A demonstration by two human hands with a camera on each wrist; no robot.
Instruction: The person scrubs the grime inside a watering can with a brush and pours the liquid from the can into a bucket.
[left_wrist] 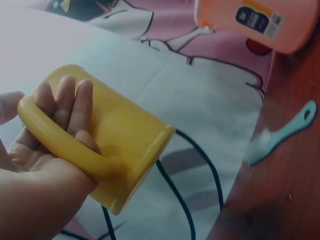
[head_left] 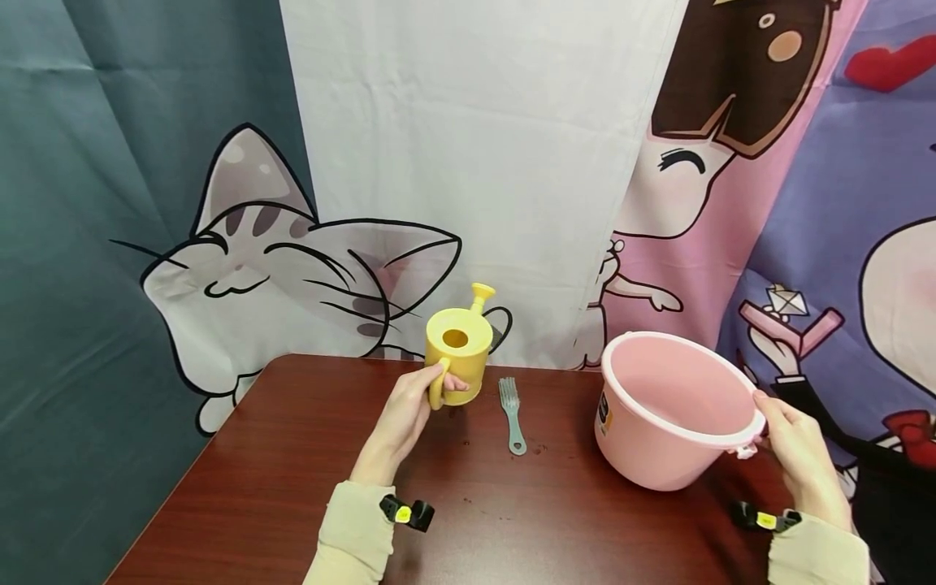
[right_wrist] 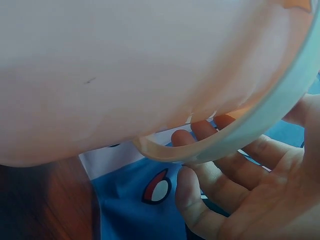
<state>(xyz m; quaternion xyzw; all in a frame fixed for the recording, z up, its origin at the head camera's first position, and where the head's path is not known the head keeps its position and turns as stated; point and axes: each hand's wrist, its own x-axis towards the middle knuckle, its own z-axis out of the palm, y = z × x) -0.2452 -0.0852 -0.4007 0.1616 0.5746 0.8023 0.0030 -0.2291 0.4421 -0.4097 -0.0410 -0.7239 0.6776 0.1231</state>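
Observation:
My left hand [head_left: 404,416] grips the curved handle of a yellow watering can [head_left: 474,367], held above the back of the table with its spout pointing away. In the left wrist view, my fingers pass through the handle loop against the can's yellow side [left_wrist: 120,120]. On the right, my right hand [head_left: 804,447] holds a pink bucket [head_left: 651,455] at its rim. Fingers curl around the bucket's handle [right_wrist: 220,147] in the right wrist view. Between both hands, a grey-green fork [head_left: 514,418] lies on the table, tines toward the back.
The dark reddish-brown table [head_left: 292,487] ends at the back against a hanging cloth [head_left: 475,162] printed with cartoon figures. Small specks [head_left: 541,448] dot the wood near the fork. A label [left_wrist: 257,21] shows on the bucket's side.

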